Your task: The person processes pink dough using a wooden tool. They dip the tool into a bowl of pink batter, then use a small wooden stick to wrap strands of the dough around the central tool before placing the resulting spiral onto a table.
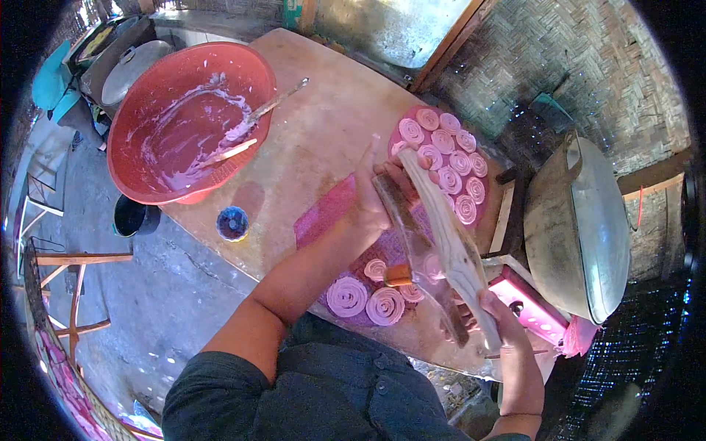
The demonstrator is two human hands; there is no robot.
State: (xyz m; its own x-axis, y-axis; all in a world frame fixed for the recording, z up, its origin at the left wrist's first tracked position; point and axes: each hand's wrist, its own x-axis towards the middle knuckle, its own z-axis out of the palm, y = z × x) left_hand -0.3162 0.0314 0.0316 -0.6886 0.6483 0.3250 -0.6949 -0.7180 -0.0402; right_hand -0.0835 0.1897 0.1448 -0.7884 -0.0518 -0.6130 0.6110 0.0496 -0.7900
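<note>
Two long wooden bars lie close together between my hands, like a hand press: a pale upper bar (444, 231) and a darker lower bar (405, 231). My left hand (375, 195) grips their far ends, fingers curling round the pale one. At the near ends, my right hand (504, 320) is closed round the pale bar, its fingertips reaching the darker one. An orange-brown cylinder (398, 275) shows beside the darker bar; whether it is fixed there I cannot tell. Below them, pink dough spirals (346, 296) sit on a purple-pink mat (361, 318), partly hidden by the bars.
A round mat full of pink spirals (442, 141) lies on the table (325, 105) at the far right. A red basin (149, 110) with pink paste and sticks stands left, near a small blue cup (232, 223). A large metal pot (551, 220) is at right. A person (69, 105) is far left.
</note>
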